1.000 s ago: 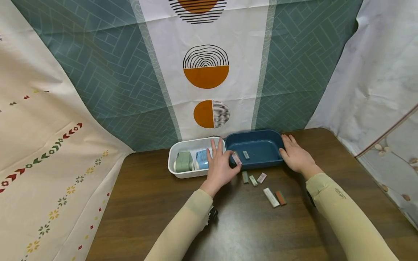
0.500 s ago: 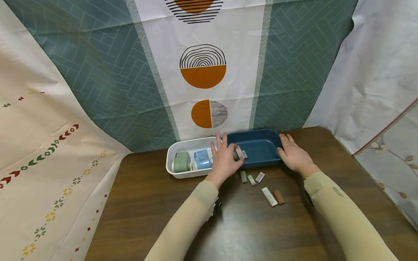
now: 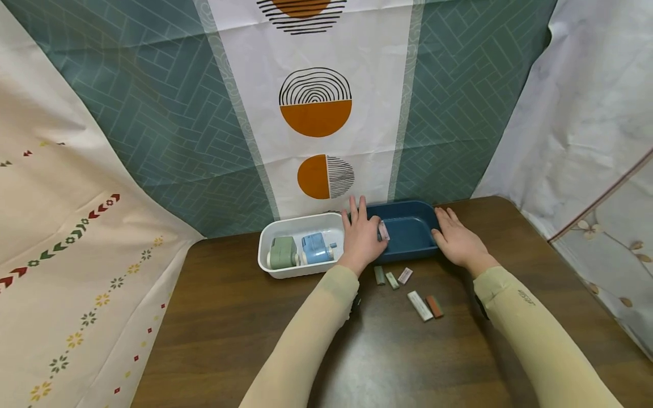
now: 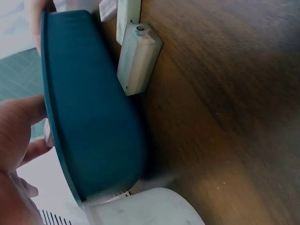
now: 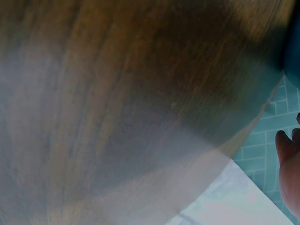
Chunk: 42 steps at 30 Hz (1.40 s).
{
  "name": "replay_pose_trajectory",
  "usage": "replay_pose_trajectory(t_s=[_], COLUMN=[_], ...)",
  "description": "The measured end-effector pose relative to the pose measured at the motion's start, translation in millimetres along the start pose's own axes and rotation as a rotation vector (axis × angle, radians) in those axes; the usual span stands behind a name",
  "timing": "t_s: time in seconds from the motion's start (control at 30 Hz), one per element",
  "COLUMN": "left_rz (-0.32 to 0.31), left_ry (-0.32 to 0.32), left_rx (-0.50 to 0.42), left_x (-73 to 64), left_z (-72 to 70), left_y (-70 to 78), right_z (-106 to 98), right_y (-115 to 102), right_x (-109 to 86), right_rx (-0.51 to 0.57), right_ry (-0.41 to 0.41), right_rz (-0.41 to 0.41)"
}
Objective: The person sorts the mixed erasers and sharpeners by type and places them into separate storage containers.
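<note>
moved since a second ago: left hand (image 3: 363,241) and the pale pink block (image 3: 384,230) it carries, rightward and deeper over the blue tray (image 3: 410,231); right hand (image 3: 460,242) has stayed at the tray's right end.
left side: cream cloth (image 3: 76,170) printed with little flowers and arrow shapes in red, green and yellow.
back: teal cloth (image 3: 163,113) with brick lines, its white middle band showing orange and black-lined circles.
white bin: white bin (image 3: 301,271) on the wooden desk (image 3: 229,317), just left of the tray; inside lie a green object (image 3: 283,253) and, to its right, a blue object (image 3: 314,248).
hands, left: thumb and forefinger pinch the pale pink block, the other fingers straight and spread.
pale pink block: over the tray's left part; cannot tell whether it touches the tray floor.
loose blocks, left to right: grey-green block (image 3: 380,275), pale green block (image 3: 392,280) and pinkish block (image 3: 405,276) in front of the tray; nearer the person, a long white block (image 3: 420,306) with an orange block (image 3: 435,306) right beside it.
hands, right: fingers straight, resting against the tray's right end.
right side: white cloth (image 3: 586,113) with pale flowers and leaves.
</note>
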State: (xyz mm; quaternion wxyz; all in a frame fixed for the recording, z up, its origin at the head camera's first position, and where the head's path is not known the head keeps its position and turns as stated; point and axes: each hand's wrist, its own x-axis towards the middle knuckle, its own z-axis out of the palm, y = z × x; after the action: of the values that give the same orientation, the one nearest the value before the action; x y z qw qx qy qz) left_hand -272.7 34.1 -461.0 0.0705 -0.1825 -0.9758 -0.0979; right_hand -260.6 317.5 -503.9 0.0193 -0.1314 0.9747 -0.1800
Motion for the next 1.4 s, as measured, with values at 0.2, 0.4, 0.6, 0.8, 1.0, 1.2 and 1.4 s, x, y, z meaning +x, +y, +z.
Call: replay_pose_trajectory(t_s=[0.2,0.4,0.6,0.8,1.0,1.2,1.4], left_rz=[-0.024,-0.008,0.008,0.003,-0.011,-0.03,-0.051], left_ry=[-0.051,-0.06,-0.077,-0.069,-0.056,-0.03,-0.016], left_rx=[0.034,0.019,-0.019,-0.037,-0.049,-0.055,-0.062], left_x=[8.3,9.3,9.5,9.3,9.4,8.9,9.1], left_z=[2.4,1.6,0.9,1.5,1.4,2.9,4.9], left_y=[3.0,8.0,10.9,7.4,0.8,-5.3,-10.9], right_z=[0,-1,0,1,1,1,1], right_y=[-1,-3,-5,-3,-1,0,1], right_x=[2.2,2.4,2.7,2.1,1.9,2.6,2.0], right_rx=[-0.009,-0.002,0.004,0.004,-0.003,-0.008,0.0], right_ry=[-0.001,-0.006,0.006,0.01,0.01,0.007,0.005], right_rz=[0.003,0.006,-0.006,-0.003,0.005,0.01,0.016])
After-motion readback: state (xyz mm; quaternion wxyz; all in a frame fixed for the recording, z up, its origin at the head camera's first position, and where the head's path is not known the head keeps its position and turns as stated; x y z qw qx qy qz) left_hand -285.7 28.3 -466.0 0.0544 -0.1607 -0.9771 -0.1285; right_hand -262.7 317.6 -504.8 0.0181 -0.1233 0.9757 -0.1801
